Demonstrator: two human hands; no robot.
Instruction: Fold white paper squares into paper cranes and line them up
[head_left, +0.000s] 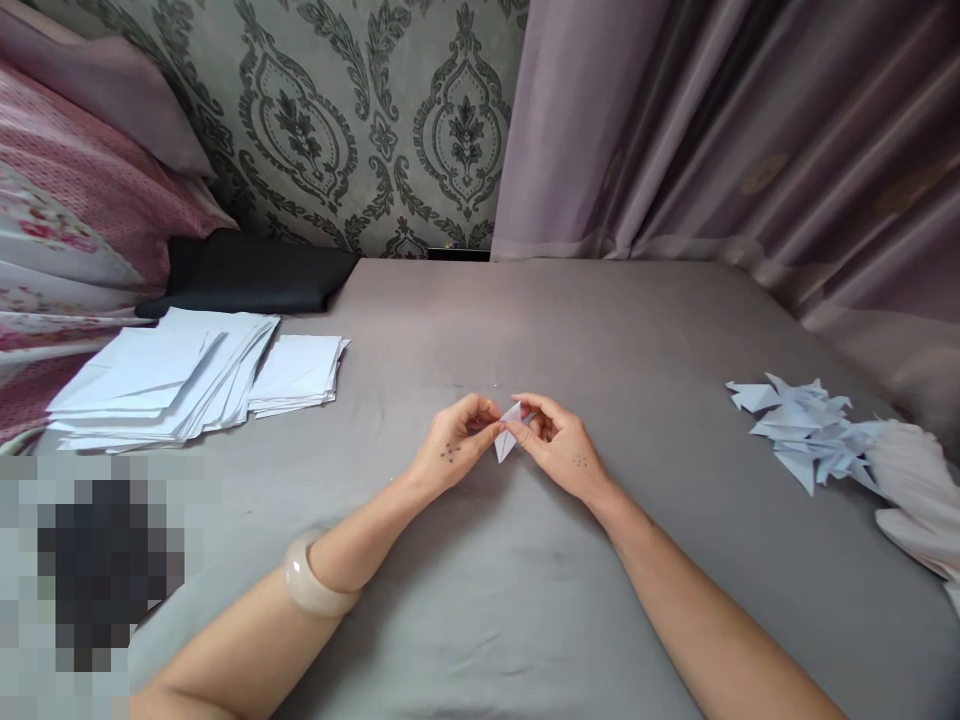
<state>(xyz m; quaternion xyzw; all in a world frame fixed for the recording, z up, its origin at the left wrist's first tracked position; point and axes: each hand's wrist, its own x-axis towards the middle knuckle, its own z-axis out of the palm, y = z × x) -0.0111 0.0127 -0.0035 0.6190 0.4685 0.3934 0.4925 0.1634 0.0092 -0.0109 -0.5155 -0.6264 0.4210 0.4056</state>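
Note:
A small folded piece of white paper [508,440], narrow and pointed at its lower end, is held between both hands above the grey sheet. My left hand [459,440] pinches its left side with thumb and fingers. From the other side, my right hand [561,440] grips it, the thumb lying across the front near the middle. Some of the curled fingers are hidden behind the paper and the thumbs. A pale bangle [313,582] circles the left forearm.
Stacked large white paper sheets [172,375] lie at the left, beside a smaller stack of paper squares [300,370]. Behind them is a black flat item [255,275]. At the right, folded paper birds [814,425] lie in a pile next to pale crumpled cloth [919,490]. The grey sheet [540,320] spreads underneath.

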